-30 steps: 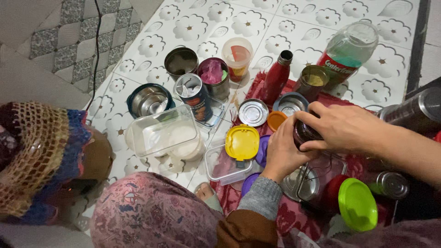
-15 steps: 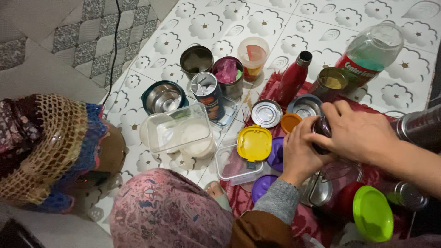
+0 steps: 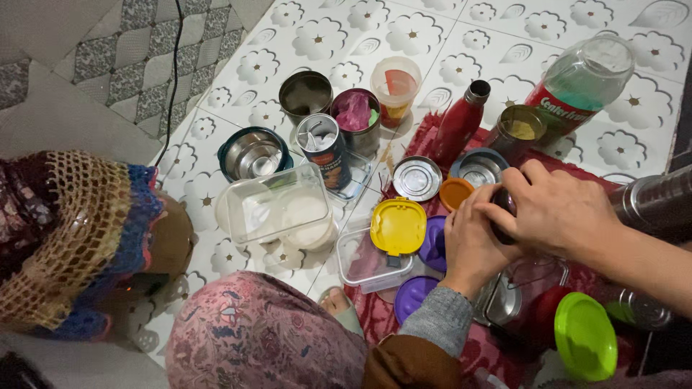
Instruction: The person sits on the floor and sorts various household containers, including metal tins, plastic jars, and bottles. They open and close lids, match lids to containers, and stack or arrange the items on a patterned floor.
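Head view, looking down at a tiled floor [image 3: 216, 29] crowded with tins and lids: we grip a small dark container [image 3: 502, 216] with both hands, the left hand [image 3: 472, 245] wrapped below to steady it, the right hand [image 3: 559, 212] closed over its top. It sits above the red cloth [image 3: 425, 137], beside a yellow lid [image 3: 398, 225]; hidden, so its axis we cannot tell

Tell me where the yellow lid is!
The yellow lid sits mid-picture on a clear box, just left of the left hand.
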